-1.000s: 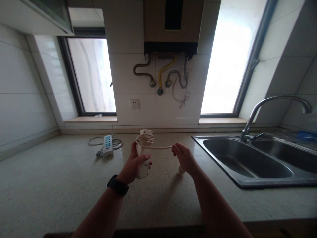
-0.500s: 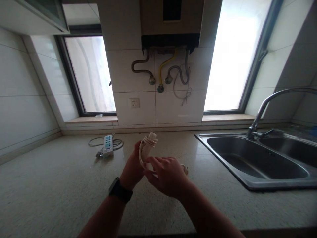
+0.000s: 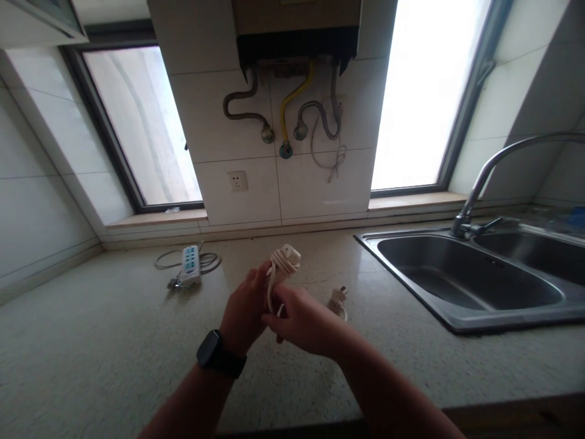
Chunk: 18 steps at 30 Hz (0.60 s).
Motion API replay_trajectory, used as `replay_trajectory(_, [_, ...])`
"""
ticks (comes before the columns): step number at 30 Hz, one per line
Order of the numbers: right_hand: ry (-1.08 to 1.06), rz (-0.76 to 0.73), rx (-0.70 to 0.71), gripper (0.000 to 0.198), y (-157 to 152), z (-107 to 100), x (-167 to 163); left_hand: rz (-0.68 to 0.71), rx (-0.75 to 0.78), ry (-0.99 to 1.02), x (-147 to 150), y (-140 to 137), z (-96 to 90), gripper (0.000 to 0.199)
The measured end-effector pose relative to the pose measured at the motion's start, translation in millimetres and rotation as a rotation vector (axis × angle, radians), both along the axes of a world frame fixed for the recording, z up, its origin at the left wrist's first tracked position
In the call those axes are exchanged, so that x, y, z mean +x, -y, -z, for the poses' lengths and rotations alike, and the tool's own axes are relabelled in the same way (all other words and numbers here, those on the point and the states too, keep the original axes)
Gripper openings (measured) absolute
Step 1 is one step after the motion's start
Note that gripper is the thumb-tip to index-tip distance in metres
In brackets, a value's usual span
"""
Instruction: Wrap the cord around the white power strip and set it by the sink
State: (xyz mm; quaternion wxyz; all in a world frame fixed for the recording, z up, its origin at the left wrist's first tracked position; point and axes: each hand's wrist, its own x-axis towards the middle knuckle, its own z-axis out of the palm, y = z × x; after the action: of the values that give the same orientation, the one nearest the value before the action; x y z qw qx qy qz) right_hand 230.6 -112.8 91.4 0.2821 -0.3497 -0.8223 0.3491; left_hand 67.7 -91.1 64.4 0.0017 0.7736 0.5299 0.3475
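1. The speckled desk [image 3: 137, 353] surrounds the steel sink [image 3: 493, 321].
2. Left of the sink, the right hand [image 3: 308, 321] is curled, thumb and fingertips pinching the cord [image 3: 271, 286].
3. Farther left of the sink, the left hand [image 3: 243, 312] wraps around the white block [image 3: 292, 252].
4. The block, left of the sink and above the desk, is tilted; its long axis runs from the hands toward the wall, the cord-wound end pointing away and slightly sinkward.
5. The plug [image 3: 339, 296], nearest the sink, has its prongs toward it.
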Motion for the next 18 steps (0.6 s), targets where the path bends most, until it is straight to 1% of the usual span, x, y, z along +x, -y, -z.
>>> replay_trajectory(1, [-0.068,-0.003,-0.096,0.011,-2,3,-2,0.031,-0.002,0.021,1,0,0.8,0.06])
replay_trajectory(2, [-0.134,0.0,-0.156,0.006,-5,5,-3,0.06,-0.005,0.057,2,0,1.4,0.06])
replay_trajectory(3, [-0.193,0.008,-0.174,0.006,-7,7,-4,0.081,-0.011,0.104,3,-1,1.7,0.061])
replay_trajectory(4, [-0.244,0.024,-0.154,0.009,-10,8,-4,0.093,-0.021,0.155,3,-1,1.7,0.061])
replay_trajectory(7, [-0.342,0.106,-0.035,0.02,-18,8,0,0.09,-0.059,0.31,3,-3,0.8,0.059])
replay_trajectory(9, [-0.35,0.159,0.028,0.025,-22,7,3,0.115,-0.079,0.398,4,-3,0.5,0.056])
replay_trajectory(11, [-0.353,0.189,0.077,0.028,-27,6,6,0.173,-0.113,0.482,5,-3,1.6,0.055])
replay_trajectory(15, [-0.331,0.199,0.088,0.031,-34,9,13,0.279,-0.257,0.644,6,-4,6.3,0.061])
replay_trajectory(18, [-0.289,0.215,0.093,0.033,-39,11,17,0.346,-0.384,0.788,6,-2,6.3,0.068])
